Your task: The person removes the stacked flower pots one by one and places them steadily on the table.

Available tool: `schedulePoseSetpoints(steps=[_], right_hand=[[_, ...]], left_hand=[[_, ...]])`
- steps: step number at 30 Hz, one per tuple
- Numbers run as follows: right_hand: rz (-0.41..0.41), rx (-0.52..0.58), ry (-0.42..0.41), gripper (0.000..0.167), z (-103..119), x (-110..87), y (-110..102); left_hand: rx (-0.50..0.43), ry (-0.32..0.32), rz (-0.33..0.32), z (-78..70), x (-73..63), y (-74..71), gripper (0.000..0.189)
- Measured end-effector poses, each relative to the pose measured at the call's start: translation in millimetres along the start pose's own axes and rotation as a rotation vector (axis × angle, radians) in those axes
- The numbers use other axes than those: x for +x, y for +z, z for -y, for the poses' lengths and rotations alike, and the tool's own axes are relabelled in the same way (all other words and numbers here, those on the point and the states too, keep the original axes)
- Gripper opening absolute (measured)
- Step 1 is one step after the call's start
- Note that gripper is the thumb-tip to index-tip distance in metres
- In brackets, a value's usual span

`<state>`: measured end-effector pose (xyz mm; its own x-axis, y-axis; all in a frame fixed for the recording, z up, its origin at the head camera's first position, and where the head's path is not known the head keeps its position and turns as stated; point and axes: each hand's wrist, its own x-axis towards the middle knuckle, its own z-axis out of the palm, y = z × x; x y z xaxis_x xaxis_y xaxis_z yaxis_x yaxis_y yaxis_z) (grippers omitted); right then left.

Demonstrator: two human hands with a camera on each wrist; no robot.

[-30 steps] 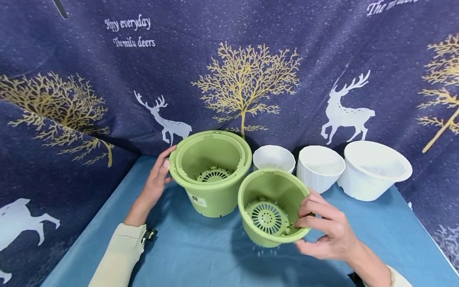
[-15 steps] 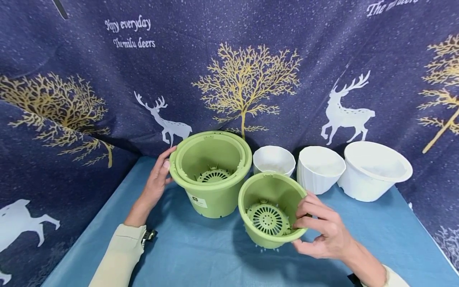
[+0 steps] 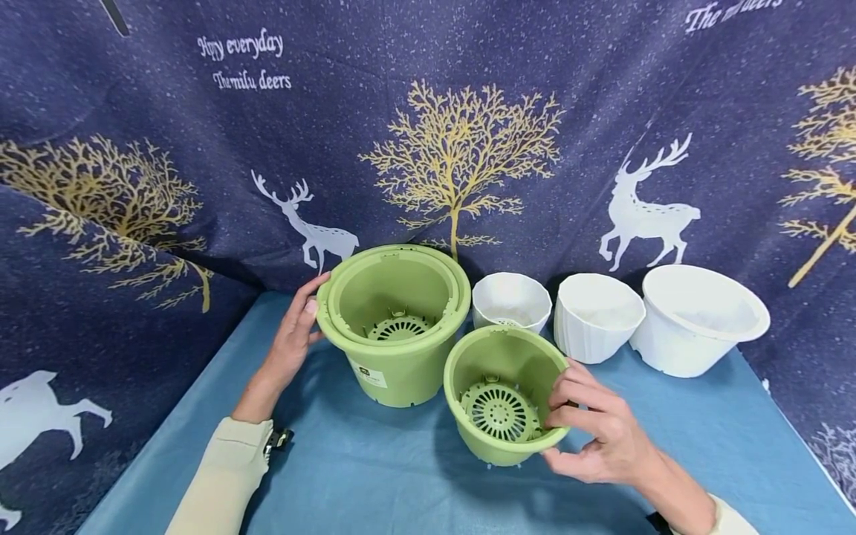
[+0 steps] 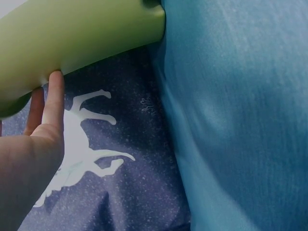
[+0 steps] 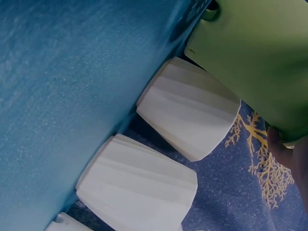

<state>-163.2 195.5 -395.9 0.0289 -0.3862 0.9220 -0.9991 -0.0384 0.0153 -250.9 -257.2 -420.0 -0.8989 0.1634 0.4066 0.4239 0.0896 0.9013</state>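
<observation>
My right hand (image 3: 598, 427) pinches the rim of a small green flower pot (image 3: 504, 357), fingers inside and thumb outside. The pot leans toward me, showing its slotted base, and a shadow lies beneath it. To its left stands a large green flower pot (image 3: 384, 371) with a label, and another green pot (image 3: 394, 290) is nested in it. My left hand (image 3: 292, 331) touches the large pot's rim from the left; in the left wrist view its fairly straight fingers (image 4: 56, 96) rest against the green wall. From the right wrist, the small pot (image 5: 255, 62) fills the upper right corner.
Behind the small pot stands a white fluted pot (image 3: 511, 293), partly covered by it. Further right are a second white fluted pot (image 3: 597, 319) and a wider white pot (image 3: 695, 319). A blue cloth (image 3: 374, 475) covers the table, with a printed curtain (image 3: 401, 44) behind.
The small green pot and my right hand have shifted slightly toward me, uncovering more of the white pot behind. My left hand and the large pot look still.
</observation>
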Motion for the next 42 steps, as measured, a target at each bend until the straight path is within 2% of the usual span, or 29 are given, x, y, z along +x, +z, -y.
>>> schedulePoseSetpoints(steps=[7, 25, 33, 42], right_hand=[[0.025, 0.0, 0.022, 0.007, 0, -4.5, 1], [0.079, -0.011, 0.078, 0.025, -1, -6.5, 0], [0.121, -0.055, 0.141, 0.025, 2, -10.9, -2], [0.141, -0.074, 0.136, 0.021, 2, -11.6, -3]], left_hand=[[-0.007, 0.001, -0.001, -0.4, -0.1, 0.2, 0.051], [-0.014, 0.0, 0.0, -0.9, 0.1, 0.7, 0.051], [-0.019, 0.002, 0.001, -1.8, 0.8, 1.2, 0.051], [-0.007, 0.005, 0.002, -1.5, 0.2, 0.6, 0.051]])
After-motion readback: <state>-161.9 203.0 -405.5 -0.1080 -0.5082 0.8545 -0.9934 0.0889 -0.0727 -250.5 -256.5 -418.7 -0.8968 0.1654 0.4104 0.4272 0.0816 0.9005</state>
